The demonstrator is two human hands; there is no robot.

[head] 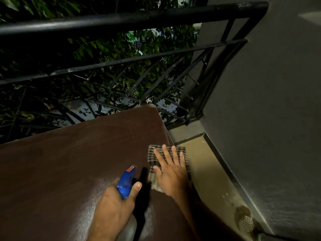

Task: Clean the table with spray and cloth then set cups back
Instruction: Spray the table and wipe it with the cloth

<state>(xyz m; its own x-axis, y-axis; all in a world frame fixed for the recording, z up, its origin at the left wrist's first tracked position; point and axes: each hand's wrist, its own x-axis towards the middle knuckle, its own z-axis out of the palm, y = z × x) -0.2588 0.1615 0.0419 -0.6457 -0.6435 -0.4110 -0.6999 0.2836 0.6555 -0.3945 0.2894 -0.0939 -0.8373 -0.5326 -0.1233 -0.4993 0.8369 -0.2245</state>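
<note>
Left grip [114, 204] clutches spray bottle [126, 180]; right grip [171, 173] presses flat on cloth [157, 158]

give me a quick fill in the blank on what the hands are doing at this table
1. The left hand grips a ____ spray bottle.
2. The right hand lies flat on a checked ____ at the table edge.
3. Behind the table runs a black metal ____, with leaves beyond.

Missing words: blue; cloth; railing
</note>
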